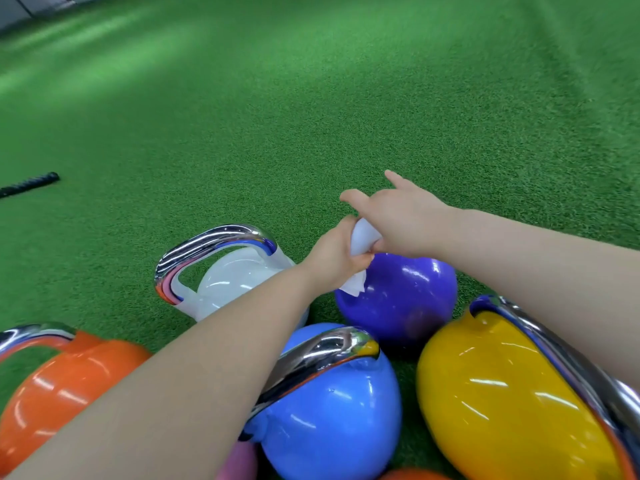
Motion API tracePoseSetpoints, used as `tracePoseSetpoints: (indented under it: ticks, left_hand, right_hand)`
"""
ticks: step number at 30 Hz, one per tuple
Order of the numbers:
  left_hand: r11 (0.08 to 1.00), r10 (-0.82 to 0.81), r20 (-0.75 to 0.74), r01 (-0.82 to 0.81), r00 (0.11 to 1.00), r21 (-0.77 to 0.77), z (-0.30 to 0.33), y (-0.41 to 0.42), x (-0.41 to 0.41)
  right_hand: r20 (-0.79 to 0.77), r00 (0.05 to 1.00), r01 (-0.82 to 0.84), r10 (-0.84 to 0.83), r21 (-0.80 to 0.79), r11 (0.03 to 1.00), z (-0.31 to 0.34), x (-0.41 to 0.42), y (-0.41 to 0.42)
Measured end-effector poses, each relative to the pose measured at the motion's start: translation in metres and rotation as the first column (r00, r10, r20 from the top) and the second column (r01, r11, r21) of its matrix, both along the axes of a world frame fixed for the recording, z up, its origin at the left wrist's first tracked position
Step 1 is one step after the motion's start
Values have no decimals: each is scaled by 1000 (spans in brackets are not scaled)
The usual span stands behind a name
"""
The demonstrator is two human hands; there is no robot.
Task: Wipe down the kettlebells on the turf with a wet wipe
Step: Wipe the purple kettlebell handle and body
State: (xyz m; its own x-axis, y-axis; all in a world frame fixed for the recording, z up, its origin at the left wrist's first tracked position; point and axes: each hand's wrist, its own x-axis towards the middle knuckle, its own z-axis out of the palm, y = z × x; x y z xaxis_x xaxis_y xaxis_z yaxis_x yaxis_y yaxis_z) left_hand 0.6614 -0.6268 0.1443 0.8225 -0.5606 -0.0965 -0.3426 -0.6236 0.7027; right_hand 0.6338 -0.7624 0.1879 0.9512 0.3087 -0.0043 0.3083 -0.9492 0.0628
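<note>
Several glossy kettlebells with chrome handles stand close together on the green turf: white, purple, light blue, yellow and orange. Above the top of the purple kettlebell, both hands meet on a white wet wipe. My left hand is closed around its lower part, and a corner hangs down onto the purple ball. My right hand pinches the upper part, with index and little fingers sticking out. The purple kettlebell's handle is hidden behind the hands.
A black ridged bar end lies on the turf at the far left. A pink kettlebell peeks out at the bottom edge under my left forearm. Open turf stretches ahead, with a grey floor strip at the top left.
</note>
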Motion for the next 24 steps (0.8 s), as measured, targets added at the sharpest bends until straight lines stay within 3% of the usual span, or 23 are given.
tracePoseSetpoints:
  ticks: [3,5,7,9,10,11,12,13,14,15,16,17,21,24]
  left_hand:
    - [1000,-4,11,4,1000,-5,0,-2,1]
    - [1000,-12,42,11,999,17,0,-3,2]
    - [999,-28,33,27,999,28,-3,0,3]
    - [1000,-29,0,29,1000,11,-6,4,2]
    - [1000,-16,-20,16,1000,-2,-7,5,1]
    - [1000,-7,-32,6,999,-15,-8,5,1]
    - [1000,9,-31,-9,999,-3,-8,5,0]
    - [1000,17,-13,-17,1000,20,-7,5,-1]
    - [999,29,-10,-29,1000,39,-7,5,-3]
    - [999,35,-14,-34,999,38,-6,5,-4]
    - [999,39,-20,-39,999,34,-6,6,-5]
    - [998,39,-9,-38,999,48,-6,7,-6]
    - [988,-2,35,-3,999,152,-4,13,-9]
    - [930,-85,158,22,984,366,1,13,-4]
  right_hand:
    - [42,999,-5,8,-63,998,-2,0,4]
    - [219,974,-19,52,-153,988,-7,-9,9]
    - [388,921,37,-31,-6,999,-7,-23,15]
    - [295,943,87,-152,222,971,-8,-39,20]
    - [133,964,158,-229,405,900,-10,-45,23]
    - [-135,951,304,-277,563,769,-12,-50,27]
    - [-406,879,474,-251,680,559,-15,-53,30]
    - [-598,786,617,-159,740,268,-19,-54,34]
    - [-699,714,699,-44,715,-9,-22,-55,37]
    - [-729,684,716,32,662,-219,-28,-52,38]
    - [-737,674,706,53,620,-343,-31,-49,38]
    - [-742,668,694,46,600,-399,-33,-47,38]
    - [-747,663,674,41,573,-466,-30,-40,39]
    - [-744,664,662,73,540,-519,-30,-40,43]
